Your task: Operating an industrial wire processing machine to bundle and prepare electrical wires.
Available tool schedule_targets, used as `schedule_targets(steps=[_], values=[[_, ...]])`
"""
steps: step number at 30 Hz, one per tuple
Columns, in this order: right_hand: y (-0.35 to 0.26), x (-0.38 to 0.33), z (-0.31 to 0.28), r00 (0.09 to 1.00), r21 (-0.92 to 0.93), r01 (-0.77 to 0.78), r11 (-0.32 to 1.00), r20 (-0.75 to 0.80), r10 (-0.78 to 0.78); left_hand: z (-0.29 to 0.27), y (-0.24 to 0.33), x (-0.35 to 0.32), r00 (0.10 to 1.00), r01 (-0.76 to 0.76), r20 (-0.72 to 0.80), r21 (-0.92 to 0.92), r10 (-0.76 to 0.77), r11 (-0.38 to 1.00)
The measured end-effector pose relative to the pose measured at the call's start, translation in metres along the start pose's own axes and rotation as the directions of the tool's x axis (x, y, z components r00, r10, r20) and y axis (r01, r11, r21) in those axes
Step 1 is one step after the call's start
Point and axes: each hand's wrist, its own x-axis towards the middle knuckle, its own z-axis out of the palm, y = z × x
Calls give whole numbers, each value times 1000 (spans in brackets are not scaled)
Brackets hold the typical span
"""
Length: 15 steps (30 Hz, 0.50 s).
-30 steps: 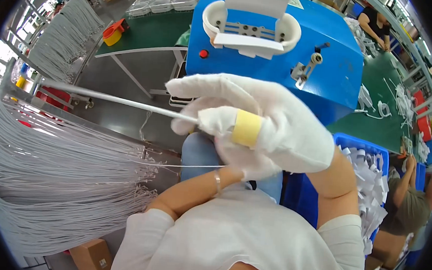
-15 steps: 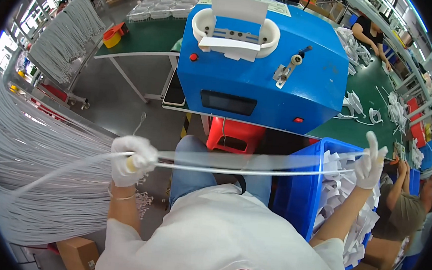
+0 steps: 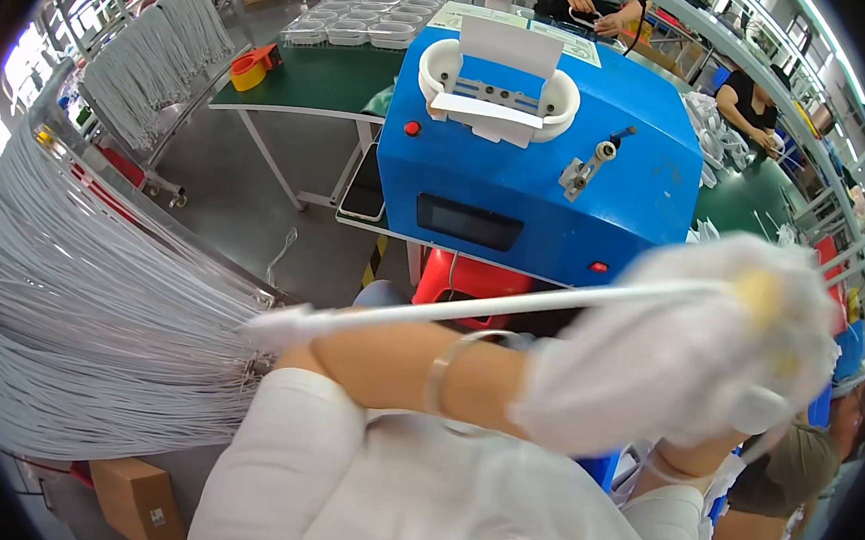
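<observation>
My left hand (image 3: 667,357), in a white glove with a yellowish patch, reaches across to the right, close to the camera and blurred. It is closed on a white cable (image 3: 490,306), which runs leftward above my forearm to a thicker, blurred white end. Behind it, my right hand is mostly hidden; its wrist (image 3: 690,459) comes up from the lower right. The right hand's fingers cannot be made out. Beyond my hands stands a blue machine (image 3: 548,193) with a white oval holder (image 3: 556,108) on top.
Many pale cables (image 3: 108,318) hang in a thick bundle at the left. A red stool (image 3: 462,277) is under the machine. Clear plastic trays (image 3: 354,29) sit on the green table (image 3: 326,77). A cardboard box (image 3: 136,500) is at lower left. Co-workers sit beyond and right.
My left hand has swung from the left across to the right, over my right hand. The cable stretched between my hands now trails leftward from the left one. The view has shifted slightly.
</observation>
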Motion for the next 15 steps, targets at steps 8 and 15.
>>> schedule_targets(steps=[8, 15], values=[[21, 10, 29, 839, 31, -240, 970, 509, 191, -85, 106, -76, 658, 195, -551, 782, 512, 591], [29, 9, 86, 878, 154, -321, 934, 419, 232, -96, 162, -60, 621, 388, -598, 796, 506, 465]])
